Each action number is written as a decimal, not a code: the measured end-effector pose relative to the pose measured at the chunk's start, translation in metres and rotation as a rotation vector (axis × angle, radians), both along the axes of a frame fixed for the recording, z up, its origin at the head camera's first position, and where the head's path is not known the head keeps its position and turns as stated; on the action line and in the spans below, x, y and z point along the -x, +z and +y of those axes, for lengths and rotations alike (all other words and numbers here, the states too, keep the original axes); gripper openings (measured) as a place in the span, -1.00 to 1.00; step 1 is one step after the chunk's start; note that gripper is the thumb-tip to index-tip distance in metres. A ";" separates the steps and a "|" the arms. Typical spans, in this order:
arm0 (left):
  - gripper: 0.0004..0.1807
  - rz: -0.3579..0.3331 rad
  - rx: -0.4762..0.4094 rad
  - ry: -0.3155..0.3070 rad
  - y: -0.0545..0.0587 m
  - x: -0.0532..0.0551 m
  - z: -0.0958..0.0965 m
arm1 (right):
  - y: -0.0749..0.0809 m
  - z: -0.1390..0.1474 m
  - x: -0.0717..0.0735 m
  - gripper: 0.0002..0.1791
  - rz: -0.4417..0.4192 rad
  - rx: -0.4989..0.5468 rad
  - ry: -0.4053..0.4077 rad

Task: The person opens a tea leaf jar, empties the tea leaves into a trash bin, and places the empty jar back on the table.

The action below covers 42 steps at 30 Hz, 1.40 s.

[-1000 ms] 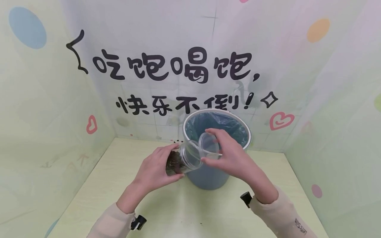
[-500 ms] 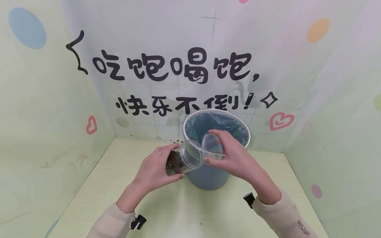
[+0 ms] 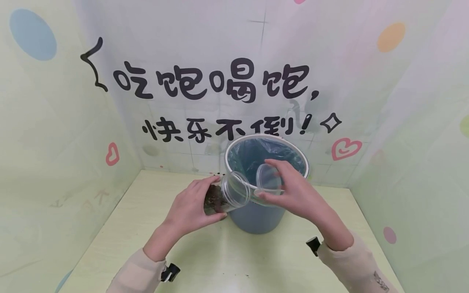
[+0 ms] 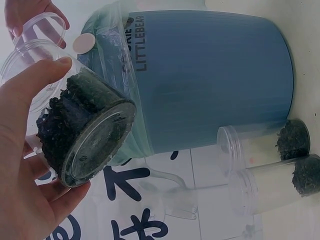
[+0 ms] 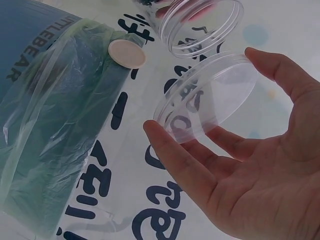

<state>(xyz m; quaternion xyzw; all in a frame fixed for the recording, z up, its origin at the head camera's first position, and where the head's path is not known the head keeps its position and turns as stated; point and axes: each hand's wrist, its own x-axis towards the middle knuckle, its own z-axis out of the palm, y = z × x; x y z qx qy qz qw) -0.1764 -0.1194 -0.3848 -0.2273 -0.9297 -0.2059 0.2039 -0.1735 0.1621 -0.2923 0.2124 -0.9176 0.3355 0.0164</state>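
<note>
My left hand grips a clear plastic jar holding dark dried flakes. The jar lies tilted, its uncovered mouth facing right, in front of the bin. Fingers and thumb of my right hand pinch a clear round lid by its edge, and a small gap separates the lid from the jar's mouth. In the right wrist view the lid stands slanted between thumb and fingertips. Behind both hands is a blue-grey bin lined with a translucent green bag.
Beside the bin in the left wrist view stand two more clear jars, one next to another, with dark flakes at their bottoms. A pale round disc sits at the bin's rim. Printed fabric walls surround the pale table.
My right hand has drawn the lid to the right, away from the jar's mouth, widening the gap. The left hand and the jar have stayed almost still.
</note>
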 end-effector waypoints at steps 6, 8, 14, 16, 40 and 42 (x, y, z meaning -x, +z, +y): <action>0.03 -0.005 0.000 0.000 0.000 0.000 0.000 | 0.000 0.007 0.001 -0.12 0.016 -0.028 -0.014; 0.03 -0.004 0.003 0.002 0.000 0.000 0.000 | 0.000 0.010 0.001 -0.12 0.026 -0.040 -0.020; 0.03 -0.003 0.001 0.005 0.001 0.001 -0.001 | -0.001 0.019 0.000 -0.12 0.004 -0.043 -0.047; 0.03 -0.003 -0.001 0.004 0.001 0.001 -0.002 | -0.001 0.021 0.000 -0.12 -0.002 -0.040 -0.053; 0.02 0.004 0.011 0.011 0.000 0.001 -0.005 | 0.000 0.069 -0.001 -0.10 -0.019 0.016 -0.144; 0.02 0.004 0.013 0.012 0.000 0.001 -0.005 | -0.001 0.073 0.000 -0.10 -0.014 0.010 -0.153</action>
